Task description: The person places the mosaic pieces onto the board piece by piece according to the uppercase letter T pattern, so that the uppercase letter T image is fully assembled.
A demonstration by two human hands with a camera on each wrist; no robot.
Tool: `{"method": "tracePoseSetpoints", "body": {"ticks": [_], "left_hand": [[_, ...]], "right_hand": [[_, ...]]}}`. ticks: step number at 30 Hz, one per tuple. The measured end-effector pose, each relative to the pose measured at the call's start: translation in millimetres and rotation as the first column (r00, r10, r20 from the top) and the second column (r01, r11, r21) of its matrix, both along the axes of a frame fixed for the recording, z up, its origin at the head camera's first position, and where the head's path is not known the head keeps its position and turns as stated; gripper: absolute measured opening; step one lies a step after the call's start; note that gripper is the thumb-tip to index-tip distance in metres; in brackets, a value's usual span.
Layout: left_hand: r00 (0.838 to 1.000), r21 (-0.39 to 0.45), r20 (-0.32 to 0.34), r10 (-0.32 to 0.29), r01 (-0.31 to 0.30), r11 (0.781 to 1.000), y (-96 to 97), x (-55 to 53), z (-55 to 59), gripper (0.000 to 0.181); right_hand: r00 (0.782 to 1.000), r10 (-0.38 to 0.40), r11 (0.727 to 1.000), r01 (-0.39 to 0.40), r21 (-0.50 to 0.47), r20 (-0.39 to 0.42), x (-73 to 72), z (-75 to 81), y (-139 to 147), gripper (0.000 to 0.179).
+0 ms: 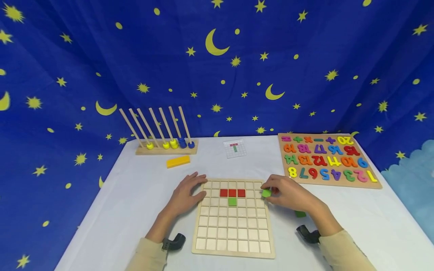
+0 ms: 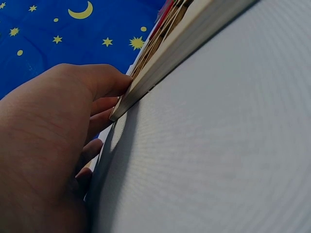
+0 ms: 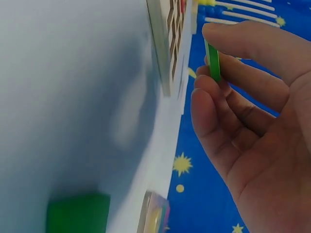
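A wooden grid board (image 1: pixel 234 244) lies on the table, with a row of three red tiles (image 1: pixel 232 193) near its far side. One green tile (image 1: pixel 232 201) sits right under the middle red one. My left hand (image 1: pixel 184 194) rests at the board's upper left edge, thumb and fingertips touching the frame. In the left wrist view the thumb (image 2: pixel 114 82) lies along the rim. My right hand (image 1: pixel 288 192) pinches another green tile (image 3: pixel 214 63) between thumb and fingers, by the board's upper right edge. Beneath that wrist, a green piece (image 1: pixel 300 213) lies on the table, partly hidden.
Behind the board lies a small pattern card (image 1: pixel 234 149) showing a red and green T. A peg abacus (image 1: pixel 166 149) with yellow and blue beads stands back left, a yellow block (image 1: pixel 178 161) before it. At the right lies a colourful number puzzle board (image 1: pixel 329 181).
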State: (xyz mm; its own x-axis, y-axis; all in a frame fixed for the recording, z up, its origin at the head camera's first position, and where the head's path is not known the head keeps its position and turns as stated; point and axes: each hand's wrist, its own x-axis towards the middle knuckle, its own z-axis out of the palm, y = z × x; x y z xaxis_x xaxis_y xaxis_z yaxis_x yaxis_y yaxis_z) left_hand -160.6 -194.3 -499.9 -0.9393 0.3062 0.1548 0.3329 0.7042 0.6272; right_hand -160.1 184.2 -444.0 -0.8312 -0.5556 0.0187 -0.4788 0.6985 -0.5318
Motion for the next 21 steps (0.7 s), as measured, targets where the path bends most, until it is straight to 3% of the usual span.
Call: {"method": "tracePoseSetpoints", "body": {"ticks": [6, 21], "left_hand": [[1.000, 0.010, 0.001, 0.011, -0.011, 1.000, 0.3, 0.8, -1.2, 0.040], [1.000, 0.021, 0.000, -0.003, 0.003, 1.000, -0.9, 0.1, -0.3, 0.039]], "right_hand": [[1.000, 0.008, 1.000, -0.008, -0.020, -0.006, -0.8, 2.6, -10, 0.029], [0.994, 0.111, 0.991, -0.110, -0.077, 0.007, -2.5, 12.6, -39, 0.027]]}}
